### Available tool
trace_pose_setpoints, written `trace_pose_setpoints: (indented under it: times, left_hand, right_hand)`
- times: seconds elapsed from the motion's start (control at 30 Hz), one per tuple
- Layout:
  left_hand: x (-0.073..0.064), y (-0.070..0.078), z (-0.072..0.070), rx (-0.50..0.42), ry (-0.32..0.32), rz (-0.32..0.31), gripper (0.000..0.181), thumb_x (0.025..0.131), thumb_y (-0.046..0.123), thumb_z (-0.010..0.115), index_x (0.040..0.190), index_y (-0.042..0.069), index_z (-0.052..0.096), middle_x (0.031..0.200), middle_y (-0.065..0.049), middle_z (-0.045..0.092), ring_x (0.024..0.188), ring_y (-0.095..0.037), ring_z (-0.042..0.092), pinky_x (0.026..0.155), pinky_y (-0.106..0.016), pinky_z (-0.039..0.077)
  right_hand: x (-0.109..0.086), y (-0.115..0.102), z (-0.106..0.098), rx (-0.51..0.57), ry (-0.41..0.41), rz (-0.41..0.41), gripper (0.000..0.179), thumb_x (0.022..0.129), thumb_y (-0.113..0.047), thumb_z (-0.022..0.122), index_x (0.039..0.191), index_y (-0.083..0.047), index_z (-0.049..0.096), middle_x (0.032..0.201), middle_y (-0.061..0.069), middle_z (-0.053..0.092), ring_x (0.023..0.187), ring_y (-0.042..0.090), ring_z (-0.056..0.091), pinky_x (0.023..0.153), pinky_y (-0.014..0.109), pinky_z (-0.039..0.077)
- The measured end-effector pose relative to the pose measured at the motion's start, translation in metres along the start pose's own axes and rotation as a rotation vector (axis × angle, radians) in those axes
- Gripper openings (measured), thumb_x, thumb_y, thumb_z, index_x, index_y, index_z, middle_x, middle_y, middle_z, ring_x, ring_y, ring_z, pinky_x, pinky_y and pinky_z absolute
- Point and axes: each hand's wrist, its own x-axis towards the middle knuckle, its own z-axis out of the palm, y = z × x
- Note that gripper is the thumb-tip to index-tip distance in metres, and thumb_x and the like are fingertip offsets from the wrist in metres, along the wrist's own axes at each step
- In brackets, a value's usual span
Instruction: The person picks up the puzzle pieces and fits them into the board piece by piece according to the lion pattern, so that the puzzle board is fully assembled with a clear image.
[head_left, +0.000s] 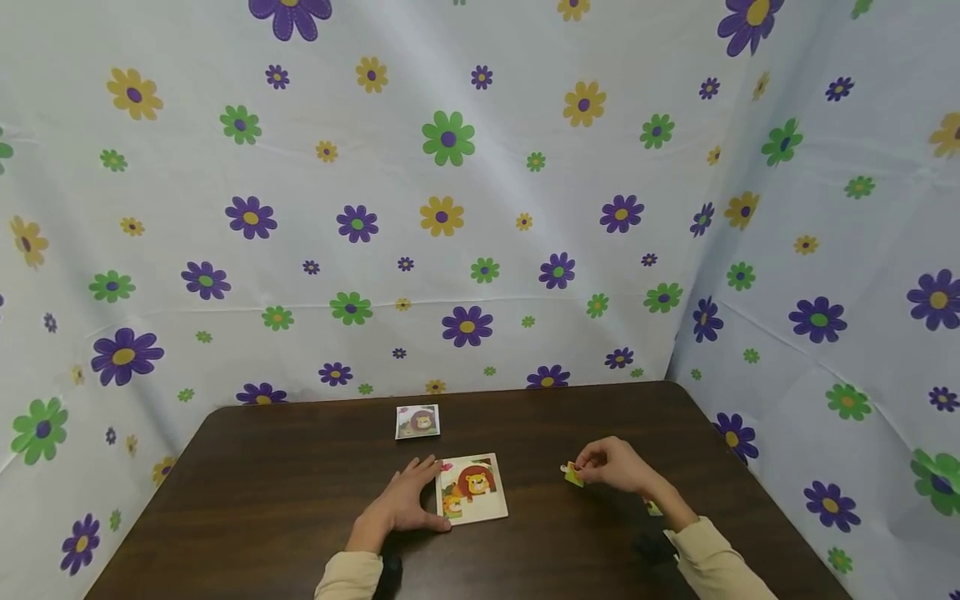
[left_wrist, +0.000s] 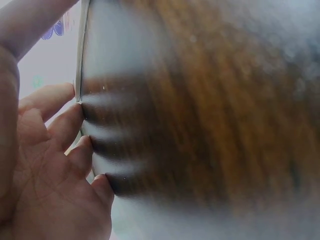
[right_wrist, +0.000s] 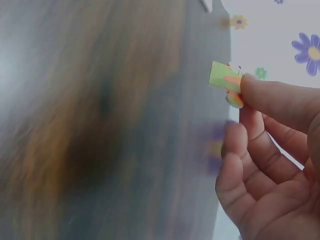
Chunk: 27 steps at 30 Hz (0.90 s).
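A square jigsaw board (head_left: pixel 491 510) with a lion picture lies near the table's middle; its lower right part shows bare and pale. My left hand (head_left: pixel 405 500) rests along its left side with spread fingers, the thumb by the near left corner. In the left wrist view, fingertips touch the table beside the board's thin edge (left_wrist: pixel 81 50). To the right of the board, my right hand (head_left: pixel 615 467) pinches a small green and orange jigsaw piece (right_wrist: pixel 223 76) between thumb and fingers, above the table. Another jigsaw piece (head_left: pixel 652 507) lies partly hidden under the right wrist.
Behind the board, a small picture card (head_left: pixel 417 422) with the same lion scene lies on the dark brown table (head_left: pixel 300 475). A white curtain (head_left: pixel 510 267) printed with flowers hangs behind the table and along its sides.
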Motion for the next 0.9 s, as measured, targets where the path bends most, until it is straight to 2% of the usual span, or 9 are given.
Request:
trace_pose_setpoints:
  times: [0.23,0.6,0.9]
  left_hand:
    - [-0.002,0.001,0.002,-0.014,-0.008,0.004,0.097,0.067,0.042,0.085,0.142,-0.003,0.042,0.148,-0.026,0.035,0.137,-0.051,0.023,0.102,-0.073,0.015]
    - [-0.003,0.0,0.001,-0.003,-0.006,-0.003,0.097,0.066,0.042,0.085,0.141,-0.002,0.043,0.147,-0.025,0.036,0.136,-0.051,0.024,0.102,-0.073,0.016]
    - [0.0,-0.002,0.002,0.008,-0.005,-0.006,0.098,0.066,0.045,0.084,0.142,0.0,0.043,0.148,-0.024,0.036,0.137,-0.049,0.023,0.103,-0.072,0.016]
  right_hand:
    - [0.016,-0.019,0.011,0.035,-0.012,-0.059,0.006,0.084,-0.01,0.073,0.084,-0.005,0.07,0.075,-0.001,0.064,0.063,0.007,0.055,0.056,0.023,0.048]
    - [0.041,-0.048,0.037,0.055,-0.048,-0.048,0.003,0.083,-0.008,0.073,0.085,-0.008,0.071,0.079,-0.002,0.065,0.066,0.011,0.057,0.058,0.024,0.051]
    - [0.057,-0.064,0.064,0.09,-0.08,-0.072,0.004,0.082,-0.003,0.072,0.085,-0.003,0.07,0.077,-0.001,0.066,0.063,0.009,0.057,0.056,0.024,0.052]
